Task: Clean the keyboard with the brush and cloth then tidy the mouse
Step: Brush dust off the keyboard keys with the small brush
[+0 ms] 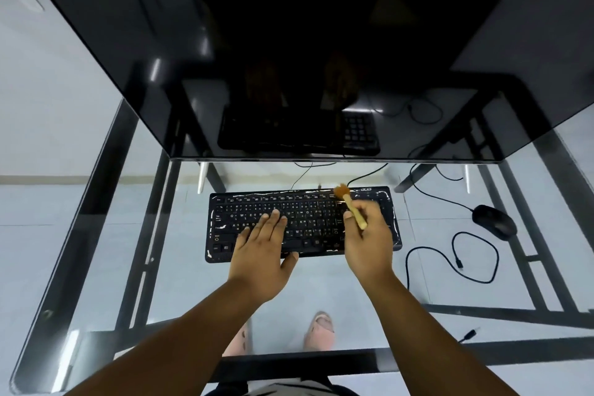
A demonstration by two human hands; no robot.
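Black keyboard lies flat on the glass desk, just near of the dark monitor. Your left hand rests flat on its left-centre keys, fingers straight. Your right hand grips the wooden brush, bristles at the keyboard's far edge, right of centre. Well to the right sits the black mouse, its cable looped near it.

A glass desk carries a keyboard, mouse and monitor.
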